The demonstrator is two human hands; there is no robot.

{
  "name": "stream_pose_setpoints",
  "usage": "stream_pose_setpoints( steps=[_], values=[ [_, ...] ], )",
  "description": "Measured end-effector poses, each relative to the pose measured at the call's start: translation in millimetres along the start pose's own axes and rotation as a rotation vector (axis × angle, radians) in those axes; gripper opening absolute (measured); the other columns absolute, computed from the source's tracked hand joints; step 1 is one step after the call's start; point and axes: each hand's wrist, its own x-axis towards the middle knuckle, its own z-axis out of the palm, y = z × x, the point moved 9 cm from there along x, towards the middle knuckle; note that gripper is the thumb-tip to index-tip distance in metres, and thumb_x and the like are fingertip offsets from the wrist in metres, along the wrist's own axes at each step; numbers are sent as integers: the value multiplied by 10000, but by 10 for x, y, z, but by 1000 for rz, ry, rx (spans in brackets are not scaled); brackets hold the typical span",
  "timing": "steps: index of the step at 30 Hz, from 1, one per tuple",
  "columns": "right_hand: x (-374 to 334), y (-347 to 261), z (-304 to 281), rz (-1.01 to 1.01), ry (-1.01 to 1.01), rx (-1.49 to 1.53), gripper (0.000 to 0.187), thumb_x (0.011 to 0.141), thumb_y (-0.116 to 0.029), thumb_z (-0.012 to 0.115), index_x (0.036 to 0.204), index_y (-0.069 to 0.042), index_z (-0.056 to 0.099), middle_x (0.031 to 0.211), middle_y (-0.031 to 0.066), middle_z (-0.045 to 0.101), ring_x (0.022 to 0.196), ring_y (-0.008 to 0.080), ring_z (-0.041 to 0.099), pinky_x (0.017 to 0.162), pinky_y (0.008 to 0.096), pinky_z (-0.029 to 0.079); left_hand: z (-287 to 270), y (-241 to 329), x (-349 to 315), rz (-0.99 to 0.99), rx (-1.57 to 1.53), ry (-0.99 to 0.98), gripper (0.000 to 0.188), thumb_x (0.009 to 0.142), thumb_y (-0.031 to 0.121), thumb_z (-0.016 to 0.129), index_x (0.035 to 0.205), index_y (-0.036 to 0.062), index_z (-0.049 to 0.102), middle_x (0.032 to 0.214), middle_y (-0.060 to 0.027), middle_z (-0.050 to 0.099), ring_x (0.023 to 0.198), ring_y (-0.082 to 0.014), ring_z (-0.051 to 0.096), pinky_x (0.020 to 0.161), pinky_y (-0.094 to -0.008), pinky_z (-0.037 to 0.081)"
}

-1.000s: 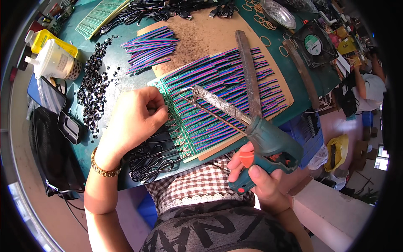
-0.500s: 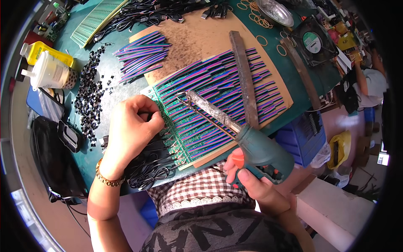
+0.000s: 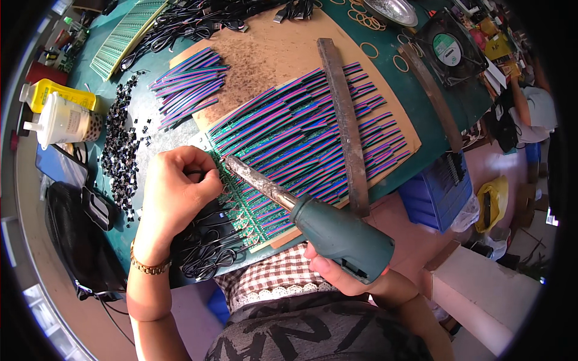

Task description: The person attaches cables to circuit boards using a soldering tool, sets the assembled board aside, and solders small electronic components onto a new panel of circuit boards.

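My right hand (image 3: 340, 274) grips a green-bodied soldering gun (image 3: 340, 234). Its scorched metal barrel slants up and left, with the tip at the left edge of a green circuit board panel (image 3: 256, 225). Close beside that tip, my left hand (image 3: 180, 189) is closed in a pinch on a black cable, mostly hidden by the fingers. More black cables (image 3: 211, 253) lie below this hand, some with thin wire ends on the board edge. Rows of blue, pink and black ribbon wires (image 3: 289, 135) run across the panel, and a rusty metal bar (image 3: 344, 126) lies over them.
Loose ribbon wires (image 3: 189, 84) lie on the brown board (image 3: 259, 51). Small black parts (image 3: 120, 150) are heaped at left, near a white lidded cup (image 3: 66, 120) and yellow bottle (image 3: 57, 95). A fan (image 3: 448, 48) and rubber bands (image 3: 367, 21) are at the far right.
The soldering gun has swung left and down, bringing its tip from above the ribbon wires to the panel's left edge by my left hand. My left hand keeps its pinch. The view has shifted slightly.
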Motion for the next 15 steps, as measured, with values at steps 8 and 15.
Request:
stream_pose_setpoints(
  steps=[8, 15],
  values=[
    [58, -158, 35, -176, -57, -204, 284, 814, -68, 677, 1067, 14, 580, 968, 84, 665, 833, 157, 660, 720, 243, 541, -11, -2, 2, -27, 21, 7, 68, 706, 23, 619, 726, -40, 631, 618, -37, 644, 554, -36, 561, 526, -184, 440],
    [25, -32, -31, -35, -9, -136, 205, 742, -65, 711, 916, 3, 628, 865, 105, 666, 724, 212, 666, 654, 289, 528, -17, 44, 7, -18, 53, 2, 65, 700, 17, 617, 722, -42, 632, 625, -45, 650, 558, -42, 567, 535, -183, 446]
  ],
)
